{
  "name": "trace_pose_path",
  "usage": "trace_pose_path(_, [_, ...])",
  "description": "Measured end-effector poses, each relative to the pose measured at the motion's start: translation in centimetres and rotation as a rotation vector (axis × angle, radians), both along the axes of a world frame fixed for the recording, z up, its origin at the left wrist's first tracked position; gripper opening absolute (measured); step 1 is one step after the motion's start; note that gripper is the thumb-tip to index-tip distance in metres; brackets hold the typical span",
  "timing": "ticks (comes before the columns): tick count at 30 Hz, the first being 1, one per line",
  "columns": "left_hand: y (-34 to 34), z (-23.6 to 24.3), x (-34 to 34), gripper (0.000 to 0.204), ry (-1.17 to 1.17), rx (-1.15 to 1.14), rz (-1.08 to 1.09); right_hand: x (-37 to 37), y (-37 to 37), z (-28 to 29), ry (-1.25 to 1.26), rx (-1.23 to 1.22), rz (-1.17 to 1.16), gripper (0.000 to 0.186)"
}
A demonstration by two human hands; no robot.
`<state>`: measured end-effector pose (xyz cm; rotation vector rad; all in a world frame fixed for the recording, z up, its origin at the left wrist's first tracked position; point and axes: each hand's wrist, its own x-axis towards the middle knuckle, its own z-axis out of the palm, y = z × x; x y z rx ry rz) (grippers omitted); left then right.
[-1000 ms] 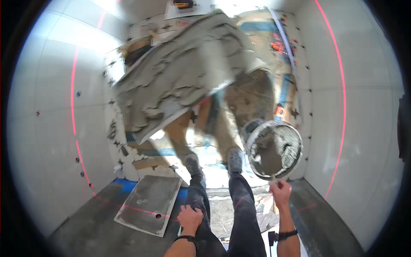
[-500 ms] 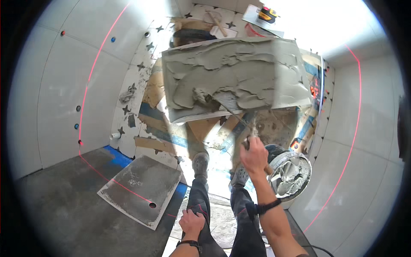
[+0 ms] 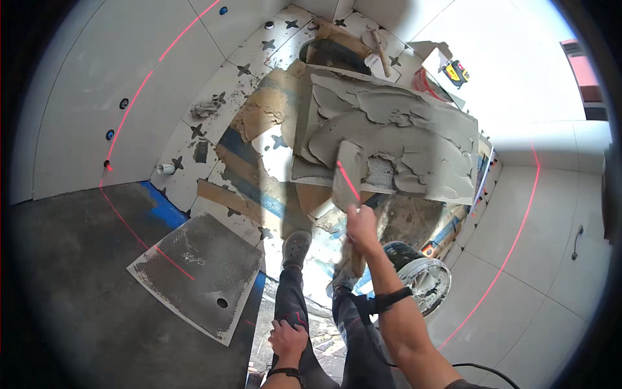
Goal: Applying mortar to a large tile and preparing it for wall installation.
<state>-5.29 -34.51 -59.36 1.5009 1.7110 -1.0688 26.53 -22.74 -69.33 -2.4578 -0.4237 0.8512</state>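
My right hand (image 3: 360, 223) grips a long-handled trowel; its broad blade (image 3: 345, 178), crossed by a red laser line, lies at the front edge of a large tile (image 3: 427, 162) spread with thick, ridged grey mortar. My left hand (image 3: 287, 337) rests on my left leg, fingers curled; whether they hold anything is hidden. A mortar-smeared bucket (image 3: 435, 285) stands beside my right forearm. A loose grey tile (image 3: 188, 292) with a round hole lies on the dark surface to the left.
Tiled walls (image 3: 518, 233) enclose both sides. A floor strip with cross-shaped spacers (image 3: 243, 69) runs along the left. A laser tool (image 3: 455, 74), reddish bucket (image 3: 427, 87) and wooden-handled tool (image 3: 381, 52) sit at the back. Cardboard and tape lie underneath; a black cable (image 3: 483, 368) crosses lower right.
My right hand rose from the bucket with the trowel and brought it forward to the mortared tile. The view has turned, shifting the scene. My left hand stays on my leg.
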Motion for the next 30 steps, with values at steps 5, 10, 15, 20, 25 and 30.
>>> trace_pose_path(5, [0.6,0.1,-0.4,0.044,0.003,0.040,0.004,-2.1,2.3,1.7,0.121,-0.083,0.112,0.044])
trace_pose_path(10, [1.7,0.4,-0.7,0.044,-0.022,0.012,0.028,1.2,-1.1,6.1,-0.166,-0.338,0.501,0.042])
trace_pose_path(15, [1.6,-0.1,-0.2,0.043,-0.026,0.042,0.010,-1.8,-4.8,1.5,-0.262,-0.116,0.165,0.043])
trace_pose_path(20, [1.0,-0.6,-1.2,0.042,-0.035,0.075,-0.038,-10.4,2.8,2.7,0.619,0.137,-0.372,0.042])
trace_pose_path(25, [1.3,-0.4,-0.8,0.042,-0.039,0.079,-0.045,-10.1,2.5,0.2,0.346,0.089,0.006,0.045])
trace_pose_path(30, [1.6,-0.2,-1.4,0.042,-0.011,0.065,-0.051,-4.1,0.8,5.2,-0.197,-0.356,0.463,0.030])
